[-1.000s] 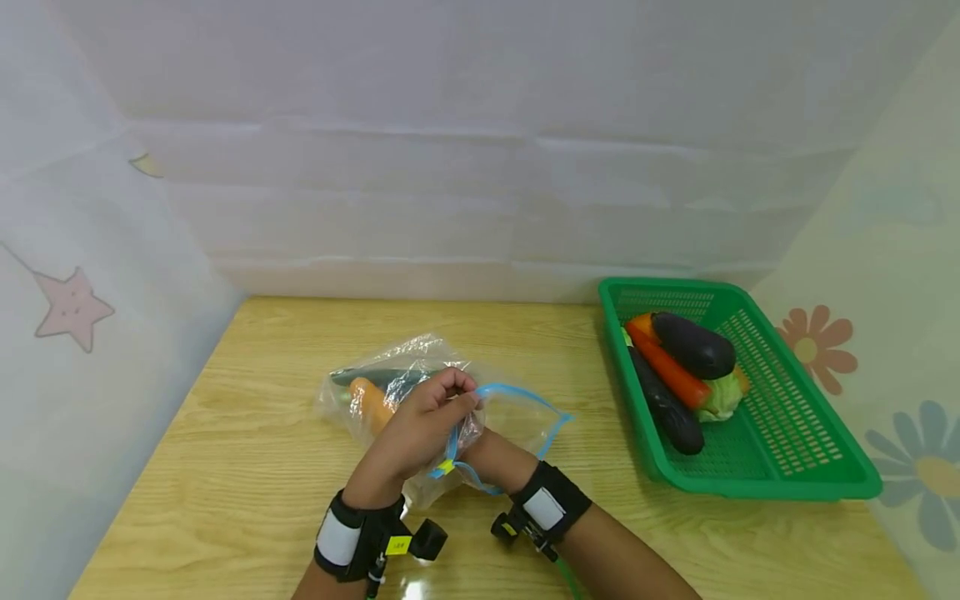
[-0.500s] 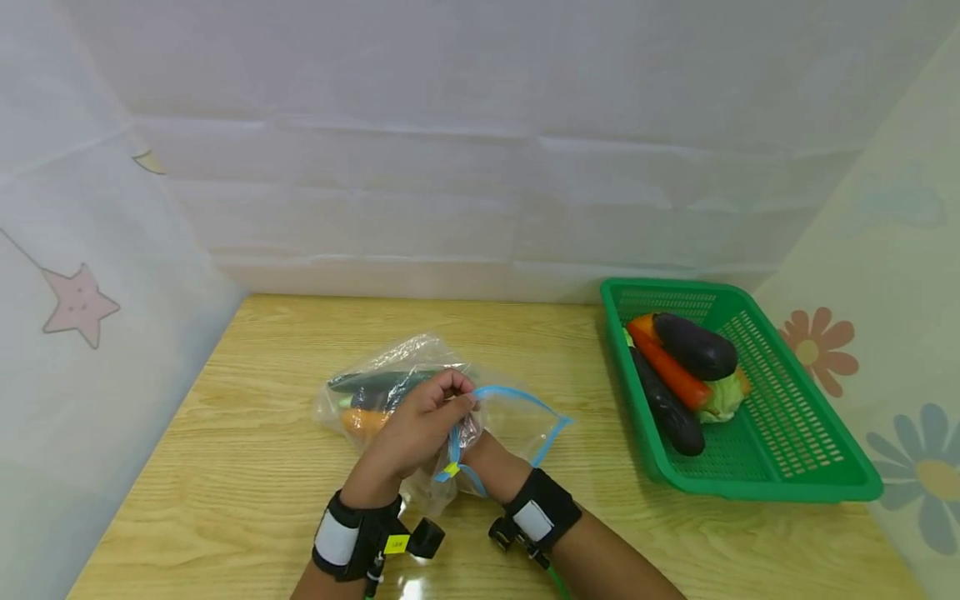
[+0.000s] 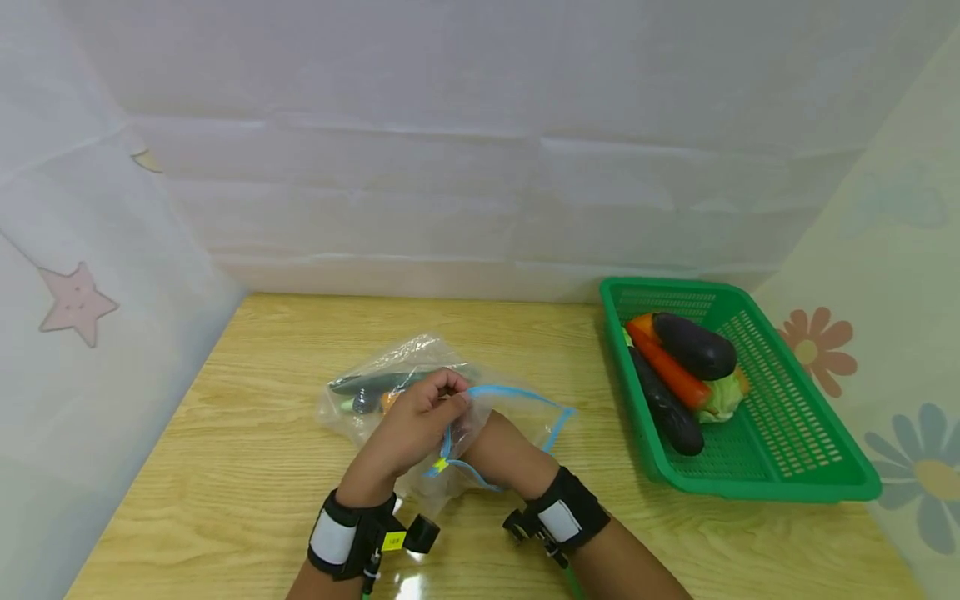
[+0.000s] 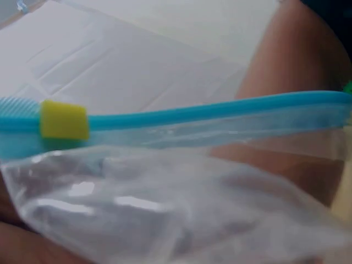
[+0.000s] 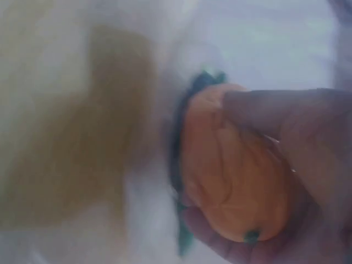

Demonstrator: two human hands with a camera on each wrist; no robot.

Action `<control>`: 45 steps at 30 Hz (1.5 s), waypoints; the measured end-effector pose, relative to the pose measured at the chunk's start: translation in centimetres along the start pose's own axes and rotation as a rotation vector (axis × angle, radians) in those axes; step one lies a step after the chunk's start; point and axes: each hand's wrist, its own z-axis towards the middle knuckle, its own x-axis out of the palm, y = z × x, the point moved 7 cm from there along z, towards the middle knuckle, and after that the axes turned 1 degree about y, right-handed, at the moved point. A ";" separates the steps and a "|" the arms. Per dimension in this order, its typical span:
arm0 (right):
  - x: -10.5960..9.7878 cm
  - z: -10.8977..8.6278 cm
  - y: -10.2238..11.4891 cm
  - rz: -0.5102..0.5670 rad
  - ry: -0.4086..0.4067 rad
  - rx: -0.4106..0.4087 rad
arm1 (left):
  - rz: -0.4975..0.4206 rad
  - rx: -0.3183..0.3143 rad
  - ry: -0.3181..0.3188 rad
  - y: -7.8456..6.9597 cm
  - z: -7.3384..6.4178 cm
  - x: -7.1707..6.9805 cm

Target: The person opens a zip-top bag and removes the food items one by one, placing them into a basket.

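Note:
A clear zip bag (image 3: 420,354) with a blue zip strip (image 4: 220,108) and yellow slider (image 4: 65,120) lies on the table. My left hand (image 3: 408,429) pinches the bag's mouth. Through that mouth my right hand (image 3: 498,446) reaches inside, its fingers hidden in the head view behind the left hand. The right wrist view shows it gripping an orange, grooved vegetable (image 5: 236,170) with a green stub at its end, the thumb on one side and fingers underneath. Inside the bag, a long dark green vegetable (image 3: 375,383) lies beyond a small dark purple one (image 3: 365,402).
A green plastic basket (image 3: 787,487) stands on the right of the wooden table (image 3: 225,467). In it lie two eggplants (image 3: 693,344), a long red vegetable (image 3: 673,373), a leafy green one (image 3: 723,400) and some orange pieces. White printed sheets (image 3: 450,208) wall the table's back and sides.
The orange vegetable has shifted right within the bag, now mostly behind the left hand, baring the small purple one. My right forearm has drawn slightly right. My left hand keeps its pinch.

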 end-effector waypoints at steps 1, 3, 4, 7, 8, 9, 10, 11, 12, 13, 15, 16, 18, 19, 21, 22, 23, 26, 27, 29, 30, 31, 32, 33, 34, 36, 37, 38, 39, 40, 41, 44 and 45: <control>-0.5 -0.2 0.1 -0.048 0.015 -0.011 | 0.000 -0.009 -0.002 0.0 0.0 -0.1; -1.3 -0.8 -0.1 -0.072 0.052 -0.008 | -0.001 -0.024 0.000 0.1 0.0 -0.3; -1.8 -1.1 -0.3 -0.009 0.065 0.022 | -0.003 -0.032 0.002 0.1 0.1 -0.3; -3.2 -2.5 -0.7 0.083 0.095 0.062 | -0.013 -0.027 0.026 0.2 0.3 -0.2; -3.7 -3.1 -0.8 0.086 0.098 0.058 | -0.021 -0.021 0.035 0.2 0.4 -0.1; -4.3 -3.6 -0.7 0.080 0.101 0.053 | -0.024 -0.018 0.041 0.2 0.5 0.0; -5.0 -4.2 -0.7 0.065 0.102 0.048 | -0.027 -0.014 0.044 0.2 0.5 0.0; -5.7 -4.8 -0.6 0.053 0.098 0.041 | -0.028 -0.011 0.047 0.2 0.6 0.0; -6.3 -5.3 -0.5 0.047 0.095 0.035 | -0.028 -0.009 0.048 0.3 0.6 0.1; -6.9 -5.9 -0.4 0.045 0.093 0.031 | -0.033 -0.006 0.049 0.2 0.7 0.1; -8.2 -6.9 -0.3 0.050 0.090 0.027 | -0.032 -0.016 0.041 0.3 0.7 0.0; -8.8 -7.5 -0.3 0.051 0.087 0.029 | -0.034 -0.024 0.035 0.4 0.7 0.0; -10.1 -8.5 -0.4 0.067 0.060 0.014 | -0.037 -0.044 0.024 0.4 0.7 -0.1; -10.8 -9.0 -0.4 0.073 0.037 0.001 | -0.040 -0.049 0.018 0.4 0.7 -0.1; -12.1 -10.1 -0.7 0.088 -0.015 -0.016 | -0.043 -0.063 0.003 0.5 0.7 -0.2; -12.7 -10.6 -0.9 0.102 -0.044 -0.027 | -0.044 -0.067 -0.004 0.5 0.7 -0.2; -13.2 -11.1 -1.1 0.122 -0.074 -0.037 | -0.042 -0.071 -0.007 0.5 0.7 -0.2; -14.4 -12.5 -1.9 0.162 -0.141 -0.026 | -0.034 -0.086 -0.012 0.6 0.7 -0.2; -14.7 -12.9 -2.1 0.174 -0.156 -0.021 | -0.031 -0.091 -0.013 0.7 0.6 -0.2; -15.5 -13.7 -2.6 0.180 -0.186 -0.009 | -0.029 -0.092 -0.007 0.7 0.6 -0.2; -16.0 -14.1 -2.9 0.167 -0.200 0.000 | -0.030 -0.092 -0.006 0.7 0.6 -0.1; -16.6 -14.6 -3.2 0.147 -0.221 0.004 | -0.030 -0.090 -0.005 0.8 0.6 -0.2; -17.2 -15.1 -3.6 0.128 -0.239 0.010 | -0.031 -0.088 -0.006 0.8 0.6 -0.2; -18.0 -15.6 -4.1 0.101 -0.258 0.027 | -0.032 -0.085 -0.006 0.8 0.6 -0.2; -18.7 -16.1 -4.6 0.069 -0.284 0.038 | -0.031 -0.082 -0.005 0.7 0.5 -0.2; -20.3 -17.4 -6.2 -0.022 -0.316 0.114 | -0.026 -0.073 -0.003 0.7 0.5 -0.3; -21.0 -18.1 -7.1 -0.063 -0.328 0.166 | -0.023 -0.069 -0.002 0.7 0.5 -0.4; -21.6 -18.9 -8.2 -0.096 -0.330 0.228 | -0.021 -0.066 0.001 0.6 0.5 -0.4; -22.2 -19.6 -9.4 -0.127 -0.320 0.308 | -0.020 -0.064 0.002 0.6 0.5 -0.4; -22.6 -20.3 -10.7 -0.154 -0.306 0.385 | -0.018 -0.062 0.004 0.6 0.4 -0.4; -22.8 -21.0 -12.1 -0.173 -0.276 0.472 | -0.018 -0.064 0.005 0.6 0.4 -0.5; -23.1 -22.8 -16.3 -0.141 -0.185 0.668 | -0.022 -0.069 0.003 0.6 0.3 -0.6; -23.1 -23.3 -17.6 -0.123 -0.153 0.719 | -0.023 -0.070 0.001 0.6 0.3 -0.6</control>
